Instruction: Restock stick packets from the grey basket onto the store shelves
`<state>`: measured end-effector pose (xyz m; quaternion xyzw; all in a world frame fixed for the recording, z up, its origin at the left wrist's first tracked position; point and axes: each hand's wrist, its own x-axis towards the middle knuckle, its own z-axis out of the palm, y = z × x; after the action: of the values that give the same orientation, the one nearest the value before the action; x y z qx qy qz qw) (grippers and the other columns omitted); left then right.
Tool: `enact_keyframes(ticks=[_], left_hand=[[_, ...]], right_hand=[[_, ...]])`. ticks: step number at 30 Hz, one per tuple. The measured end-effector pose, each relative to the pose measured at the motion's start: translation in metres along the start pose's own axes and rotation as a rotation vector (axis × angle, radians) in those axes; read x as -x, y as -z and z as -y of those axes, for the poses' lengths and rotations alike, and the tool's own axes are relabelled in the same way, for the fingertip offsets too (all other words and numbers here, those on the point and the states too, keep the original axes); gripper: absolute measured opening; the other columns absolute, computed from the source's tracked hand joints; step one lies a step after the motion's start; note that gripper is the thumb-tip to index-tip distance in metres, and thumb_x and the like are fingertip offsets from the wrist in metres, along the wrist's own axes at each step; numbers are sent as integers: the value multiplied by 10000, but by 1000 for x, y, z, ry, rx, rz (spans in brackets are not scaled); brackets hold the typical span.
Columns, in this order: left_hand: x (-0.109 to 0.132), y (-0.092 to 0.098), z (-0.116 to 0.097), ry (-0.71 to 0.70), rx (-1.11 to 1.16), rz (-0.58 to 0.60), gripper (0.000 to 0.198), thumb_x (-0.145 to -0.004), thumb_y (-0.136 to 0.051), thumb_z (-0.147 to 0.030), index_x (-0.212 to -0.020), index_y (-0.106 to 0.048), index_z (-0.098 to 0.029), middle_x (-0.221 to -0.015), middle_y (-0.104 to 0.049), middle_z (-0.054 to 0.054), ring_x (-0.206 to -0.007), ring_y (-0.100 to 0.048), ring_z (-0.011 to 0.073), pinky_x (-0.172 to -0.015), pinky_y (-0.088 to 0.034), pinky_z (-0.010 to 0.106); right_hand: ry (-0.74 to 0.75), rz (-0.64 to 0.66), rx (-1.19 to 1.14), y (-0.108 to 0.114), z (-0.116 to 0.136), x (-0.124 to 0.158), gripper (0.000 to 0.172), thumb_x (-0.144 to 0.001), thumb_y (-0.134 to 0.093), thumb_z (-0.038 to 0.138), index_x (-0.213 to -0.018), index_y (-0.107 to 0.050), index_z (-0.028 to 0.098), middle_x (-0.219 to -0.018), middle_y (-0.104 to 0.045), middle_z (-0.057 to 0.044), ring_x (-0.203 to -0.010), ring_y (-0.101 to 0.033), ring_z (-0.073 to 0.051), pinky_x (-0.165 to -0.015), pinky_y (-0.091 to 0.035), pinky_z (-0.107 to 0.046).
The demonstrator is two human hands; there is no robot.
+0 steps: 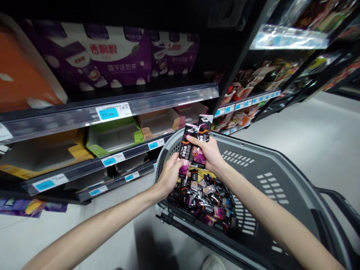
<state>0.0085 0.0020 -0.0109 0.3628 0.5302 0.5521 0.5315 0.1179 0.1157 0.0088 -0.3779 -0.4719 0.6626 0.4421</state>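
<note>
Both my hands are over a grey plastic shopping basket (261,168). My right hand (209,152) is closed round two black and purple snack sachets (197,138) that stand upright above the basket. My left hand (170,174) grips the lower end of the same sachets from the left. Under the hands, the basket's near end holds a heap of several more black sachets (204,202) with purple, yellow and orange print.
Shop shelves (112,107) run along the left, with purple milk-tea boxes (92,56) on top and green (112,137), yellow and orange open cartons below, behind price tags. More packed shelves (253,93) stretch away at the right. Pale floor (309,131) lies beyond the basket.
</note>
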Motion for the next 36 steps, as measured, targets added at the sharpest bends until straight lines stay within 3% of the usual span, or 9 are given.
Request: enact_keyframes(ticks=[10, 14, 19, 21, 23, 26, 31, 36], left_hand=[[0, -1, -2, 7, 9, -14, 139, -863, -544, -288, -953, -595, -195, -894, -696, 1, -682, -650, 143, -676, -505, 256], [0, 0, -1, 7, 12, -3, 123, -881, -541, -283, -967, -554, -195, -854, -665, -12, -655, -632, 121, -670, -501, 252], [4, -1, -3, -68, 19, -22, 421, -810, -730, -334, -1114, -457, -232, -792, -577, -71, -505, -519, 59, -517, -430, 198], [5, -1, -4, -45, 24, 57, 414, -836, -707, -407, -1116, -453, -239, -801, -585, -68, -425, -452, 39, -426, -346, 185], [5, -1, -4, -4, 34, 194, 313, -908, -583, -471, -1064, -502, -212, -824, -622, -30, -415, -474, 46, -402, -311, 190], [4, 0, -3, 76, 81, 317, 349, -946, -452, -488, -978, -555, -156, -851, -679, 55, -527, -593, 103, -463, -406, 205], [2, -2, -3, 144, 206, 286, 337, -935, -420, -415, -1144, -504, -164, -894, -727, 94, -543, -648, 161, -512, -523, 269], [2, 2, -7, 147, 298, 306, 388, -932, -360, -395, -1217, -476, -160, -861, -736, 99, -391, -585, 156, -323, -399, 224]], right_hand=[[-63, -10, -69, -4, 3, 1, 438, -701, -838, 571, -676, -598, 205, -451, -551, 19, -360, -457, -122, -345, -371, -238], [-55, -2, -121, -4, 7, 1, 437, -713, -826, 576, -684, -597, 205, -441, -530, 28, -363, -460, -124, -350, -355, -236], [-147, 255, -226, 0, 15, 2, 434, -776, -740, 616, -729, -645, 196, -433, -499, 45, -381, -442, -93, -368, -323, -195], [-160, 342, -225, 2, 15, 0, 427, -763, -765, 606, -821, -679, 192, -428, -479, 65, -373, -415, -78, -375, -331, -180], [-110, 291, -211, 4, 13, -2, 439, -698, -846, 555, -892, -665, 205, -434, -478, 87, -363, -410, -76, -380, -367, -180], [3, 72, -179, 5, 10, -5, 540, -563, -960, 416, -915, -602, 218, -500, -551, 91, -363, -450, -82, -369, -411, -188], [124, -48, -131, 4, 14, -6, 556, -539, -976, 359, -879, -563, 207, -507, -552, 90, -361, -467, -79, -335, -404, -169], [145, -37, -92, 5, 25, -5, 510, -556, -965, 370, -836, -571, 207, -470, -541, 83, -356, -471, -88, -333, -412, -171]])
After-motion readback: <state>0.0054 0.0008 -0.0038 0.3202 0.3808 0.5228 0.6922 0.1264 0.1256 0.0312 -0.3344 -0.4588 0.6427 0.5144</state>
